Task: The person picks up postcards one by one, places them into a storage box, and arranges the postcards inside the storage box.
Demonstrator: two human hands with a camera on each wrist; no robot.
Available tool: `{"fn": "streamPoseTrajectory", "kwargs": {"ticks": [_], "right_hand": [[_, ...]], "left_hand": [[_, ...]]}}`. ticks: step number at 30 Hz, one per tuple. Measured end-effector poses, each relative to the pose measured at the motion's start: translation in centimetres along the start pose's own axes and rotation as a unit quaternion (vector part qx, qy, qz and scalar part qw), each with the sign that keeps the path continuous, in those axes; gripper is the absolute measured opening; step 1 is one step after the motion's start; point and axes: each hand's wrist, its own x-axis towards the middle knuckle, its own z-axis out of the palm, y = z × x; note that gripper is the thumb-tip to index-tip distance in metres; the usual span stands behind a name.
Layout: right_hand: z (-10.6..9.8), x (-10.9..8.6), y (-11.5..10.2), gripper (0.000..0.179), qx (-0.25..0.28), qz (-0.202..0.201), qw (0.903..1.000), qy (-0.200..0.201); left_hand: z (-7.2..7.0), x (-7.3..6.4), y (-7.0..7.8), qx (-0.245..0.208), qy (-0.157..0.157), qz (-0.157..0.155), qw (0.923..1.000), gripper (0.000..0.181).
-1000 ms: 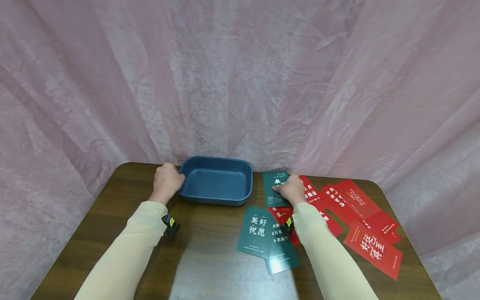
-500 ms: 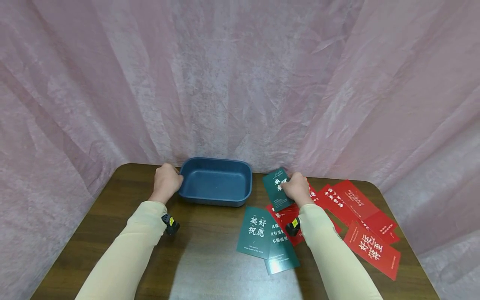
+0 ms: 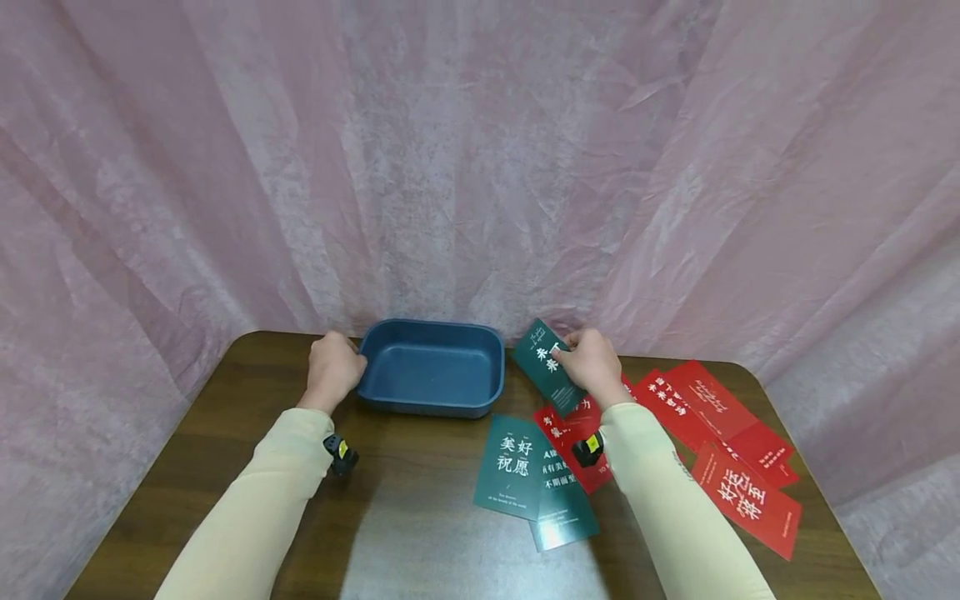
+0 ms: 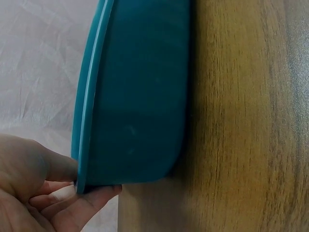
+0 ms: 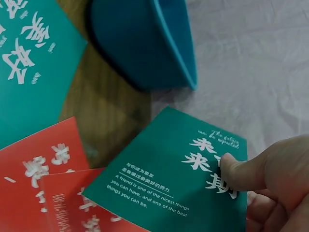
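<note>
The left hand (image 3: 333,372) grips the left end of a blue tub (image 3: 430,375), thumb and fingers pinching its rim. A pale, lightly creased sleeve (image 3: 232,500) covers that arm, with a small black device (image 3: 342,454) at the wrist. The tub looks like smooth moulded plastic, a rectangle with rounded corners, its walls spreading upward to a thicker lip. It stands on a brown wooden table (image 3: 405,492) with fine streaky grain and a pale glare on the side nearer the person. Behind the tub hangs a pink curtain (image 3: 480,167), crushed and soft-looking, in loose upright folds.

To the right of the tub and nearer the person, two green cards (image 3: 528,487) lie overlapping, thin flat rectangles with white lettering and a glossy shine on one. Just right of the tub, the right hand (image 3: 592,364) pinches a dark green card (image 3: 549,375) between thumb and fingers. That card is turned at a slant, its lower end over some red cards (image 3: 570,437); contact between them is hard to tell. Farther right of the tub, well apart from it, a loose fan of more red cards (image 3: 750,500) overlaps on the wood, square-cornered and printed in white
</note>
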Motion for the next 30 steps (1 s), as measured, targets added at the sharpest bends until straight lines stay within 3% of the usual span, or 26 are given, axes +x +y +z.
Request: {"fn": "streamPoseTrajectory", "kwargs": {"ticks": [7, 15, 18, 23, 30], "right_hand": [[-0.2, -0.1, -2.2, 0.022, -0.025, -0.079, 0.9952, 0.051], [0.0, -0.7, -4.5, 0.013, -0.049, -0.178, 0.9739, 0.132], [-0.2, -0.8, -5.7, 0.013, -0.032, -0.214, 0.9692, 0.116], [0.2, -0.4, -7.5, 0.014, -0.001, -0.241, 0.9699, 0.033], [2.4, 0.8, -9.5, 0.014, 0.023, -0.241, 0.9694, -0.043]], "left_hand": [[0.1, -0.1, -0.2, -0.002, 0.001, 0.005, 1.0, 0.035], [0.3, -0.6, -0.2, -0.004, 0.017, 0.011, 0.9998, 0.035], [0.1, -0.8, -0.2, -0.006, 0.027, 0.018, 0.9995, 0.036], [-0.1, -1.2, 0.1, -0.009, 0.025, 0.021, 0.9994, 0.037], [0.1, -1.2, -0.3, 0.001, 0.032, 0.032, 0.999, 0.037]]}}
